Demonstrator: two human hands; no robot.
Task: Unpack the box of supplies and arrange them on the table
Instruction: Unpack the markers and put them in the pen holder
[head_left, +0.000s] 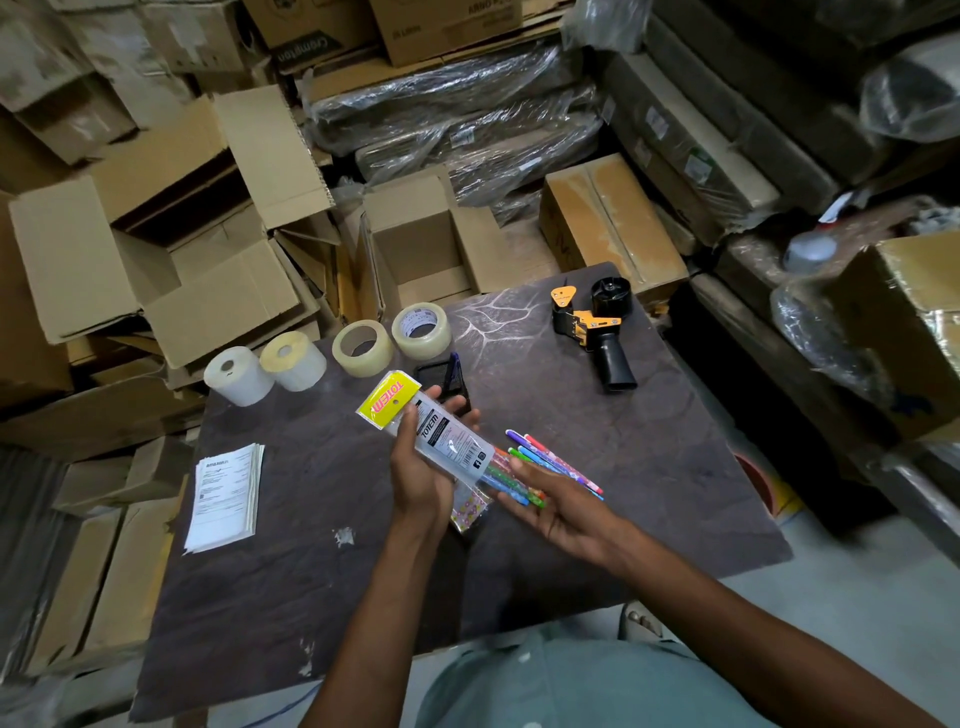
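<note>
Head cam, L hand grips pen pack, yellow header upper-left

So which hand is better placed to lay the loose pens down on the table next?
Probably the right hand: the loose pens lie across its open fingers just above bare table. The left hand grips the Totem packet.

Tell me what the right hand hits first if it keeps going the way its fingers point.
Probably the pen packet in the left hand; the right hand carries pens and points up-left at it.
</note>
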